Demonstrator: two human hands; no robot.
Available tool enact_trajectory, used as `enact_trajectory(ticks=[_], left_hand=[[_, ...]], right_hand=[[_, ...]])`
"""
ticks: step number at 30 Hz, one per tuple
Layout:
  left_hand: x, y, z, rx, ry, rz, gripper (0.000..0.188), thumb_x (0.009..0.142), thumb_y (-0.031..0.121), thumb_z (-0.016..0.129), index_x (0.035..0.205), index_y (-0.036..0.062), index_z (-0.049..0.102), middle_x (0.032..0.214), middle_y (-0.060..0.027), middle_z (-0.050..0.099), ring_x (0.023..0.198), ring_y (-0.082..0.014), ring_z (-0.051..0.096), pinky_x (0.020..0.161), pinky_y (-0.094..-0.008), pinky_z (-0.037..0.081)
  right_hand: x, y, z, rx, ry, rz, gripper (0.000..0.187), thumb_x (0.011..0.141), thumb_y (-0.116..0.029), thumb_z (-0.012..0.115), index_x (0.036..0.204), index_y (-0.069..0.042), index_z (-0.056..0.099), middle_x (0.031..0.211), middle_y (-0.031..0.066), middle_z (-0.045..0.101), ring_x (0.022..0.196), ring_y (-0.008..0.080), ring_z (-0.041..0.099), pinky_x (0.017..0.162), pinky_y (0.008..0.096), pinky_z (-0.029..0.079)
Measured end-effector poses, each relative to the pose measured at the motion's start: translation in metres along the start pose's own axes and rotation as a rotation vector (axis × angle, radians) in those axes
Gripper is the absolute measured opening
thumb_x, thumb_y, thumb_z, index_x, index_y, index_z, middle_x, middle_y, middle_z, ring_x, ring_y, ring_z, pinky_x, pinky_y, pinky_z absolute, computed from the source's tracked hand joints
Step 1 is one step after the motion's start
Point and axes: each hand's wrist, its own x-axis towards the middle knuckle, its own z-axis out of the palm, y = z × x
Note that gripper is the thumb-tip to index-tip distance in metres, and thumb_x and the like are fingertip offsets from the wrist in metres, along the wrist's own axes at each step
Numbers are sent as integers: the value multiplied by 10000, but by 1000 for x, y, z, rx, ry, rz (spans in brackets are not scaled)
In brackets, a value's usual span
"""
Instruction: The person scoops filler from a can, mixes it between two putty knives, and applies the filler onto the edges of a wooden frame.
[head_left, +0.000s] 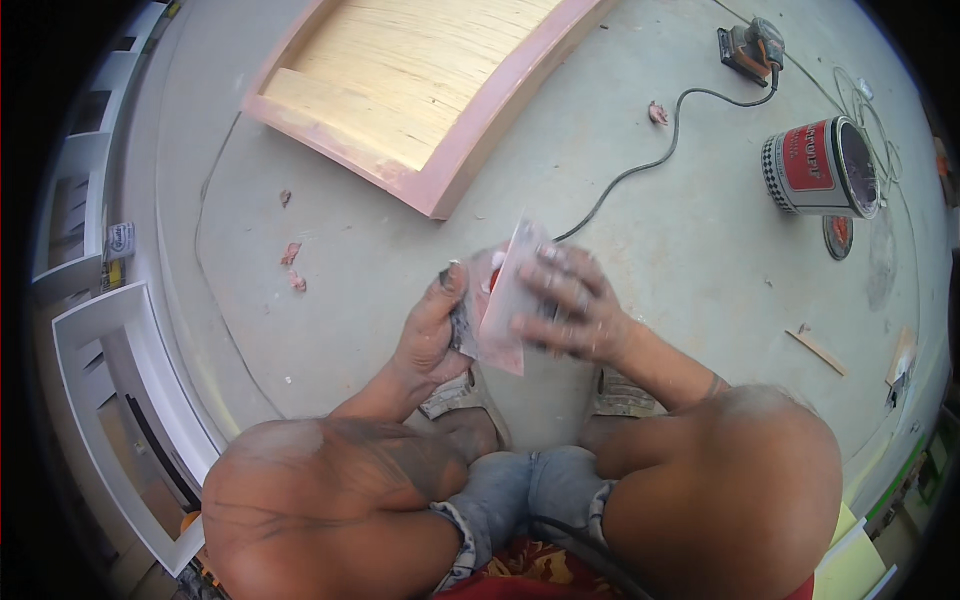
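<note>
Left hand (pixel 432 325): fingers curled shut around a dark putty knife (pixel 464 322), thumb up along its near side; the skin is smeared with grey dust.
Right hand (pixel 572 305): fingers (pixel 560 265) spread flat over the face of a pale, pink-smeared scraper blade (pixel 508 295), pressing it from the right; closed on it, not open.
Where the tools are: between the two hands, touching each other, held above the floor just beyond the knees.
Pink filler: a dab (pixel 493 283) sits where the two blades meet.
Floor (pixel 330 260): grey concrete, with small pink scraps (pixel 292 253) to the left of the hands.
Far left: a wooden panel with a pink-coated frame (pixel 470 130), lying flat.
Far right: an orange sander (pixel 752 48), its black cord (pixel 640 170) running toward the hands.
Right: an open red and white can (pixel 822 168) on its side, its lid (pixel 838 236) just beside it.
Left edge: white cabinet frames (pixel 110 340).
</note>
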Motion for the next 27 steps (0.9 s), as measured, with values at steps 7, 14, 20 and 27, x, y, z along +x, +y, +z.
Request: enact_trajectory(ticks=[7, 14, 20, 27], left_hand=[[2, 7, -11, -59, 181, 46, 519, 1033, 494, 443, 1305, 58, 514, 1119, -120, 657, 1005, -249, 655, 902, -384, 539], [8, 12, -22, -204, -131, 80, 518, 1040, 438, 467, 1356, 27, 489, 1227, -93, 598, 1110, -220, 605, 999, -389, 485], [11, 33, 1, 124, 89, 426, 437, 1054, 386, 467, 1305, 32, 519, 1215, -90, 602, 1120, -217, 596, 995, -397, 473], [18, 5, 5, 438, 281, 596, 423, 1049, 364, 503, 1209, -20, 583, 1097, -91, 657, 984, -167, 637, 888, -344, 525]], right_hand=[[-1, -4, -18, -110, 88, 148, 407, 816, -290, 718, 1221, -294, 679, 1396, 54, 556, 1285, 289, 474, 1004, 493, 448], [-13, 20, -10, -233, -174, 389, 502, 855, -191, 667, 1346, -255, 589, 1432, 92, 502, 1237, 311, 491, 1072, 512, 361], [14, -9, -41, 913, 551, 1220, 362, 937, 3, 588, 1294, 14, 531, 1215, 168, 624, 1055, 243, 658, 895, 374, 550], [16, -26, -25, 872, 249, 1469, 232, 919, -155, 704, 953, 66, 642, 721, 56, 659, 512, 82, 568, 431, 224, 428]])
